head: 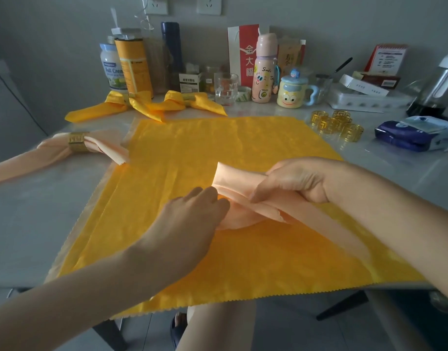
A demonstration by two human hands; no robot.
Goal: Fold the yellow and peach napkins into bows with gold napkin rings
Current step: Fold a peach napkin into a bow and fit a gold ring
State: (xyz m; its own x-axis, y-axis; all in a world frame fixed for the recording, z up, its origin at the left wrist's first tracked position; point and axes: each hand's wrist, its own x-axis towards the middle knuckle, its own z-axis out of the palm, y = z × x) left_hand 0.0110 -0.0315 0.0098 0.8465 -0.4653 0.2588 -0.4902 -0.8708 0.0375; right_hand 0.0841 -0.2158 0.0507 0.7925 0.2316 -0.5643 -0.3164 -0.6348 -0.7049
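Note:
A folded peach napkin [233, 184] lies as a long strip on a flat yellow napkin [192, 153] spread over the table. My right hand [294, 181] grips the strip's folded loop from above. My left hand [200, 209] rests with straight fingers on the lower peach fold. One peach bow [55, 150] with a gold ring [78, 141] lies at the left. Two yellow bows [116, 107] [190, 102] sit behind the yellow napkin. Several loose gold rings [337, 124] stand at the right.
Bottles, tins, a glass [225, 88], a cartoon mug [291, 93] and boxes crowd the back of the grey table [27, 211]. A tissue pack [415, 134] lies at the right. The table's front edge runs under the yellow napkin's near hem.

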